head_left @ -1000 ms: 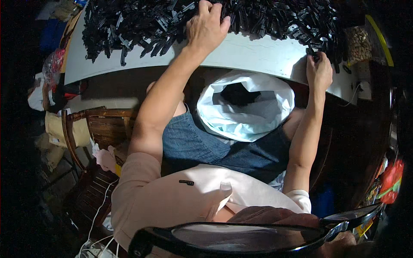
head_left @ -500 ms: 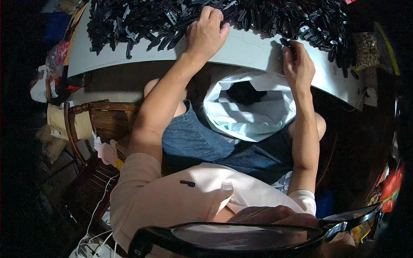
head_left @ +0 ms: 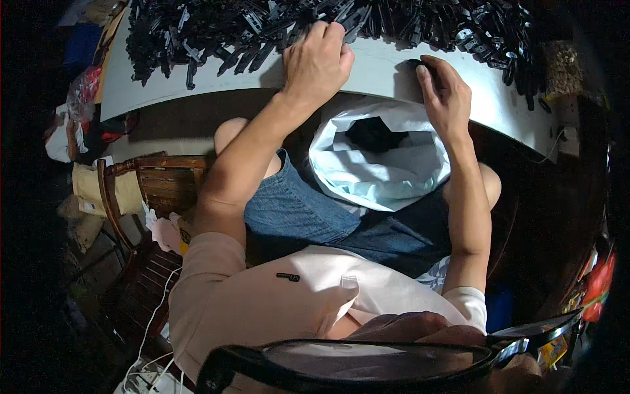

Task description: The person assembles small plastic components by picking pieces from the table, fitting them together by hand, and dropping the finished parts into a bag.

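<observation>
Grip of the right hand [head_left: 447,98]: thumb and forefinger were drawn together at the tips on a small black piece [head_left: 414,62], only partly visible and dark against its shadow; its exact shape could not be made out. This hand was over the front edge of the white tabletop [head_left: 380,75], palm turned toward the left.

Left hand [head_left: 316,69]: fingers were curled at the front fringe of the heap of black plastic parts [head_left: 177,49], back of the hand upward. Its fingertips were hidden, so whether they were closed on a part could not be told.

The heap spread across the far portion of the tabletop, left to right, and ran out of view at the top. Slender parts at its near side lay tilted at mixed angles, a few with pale glints.

Below the table edge, between the forearms, a white bag [head_left: 387,187] was open at the mouth, with a dark area inside. It sat against the blue denim shorts [head_left: 298,207]. A slatted wooden chair [head_left: 172,187] was at the left.
</observation>
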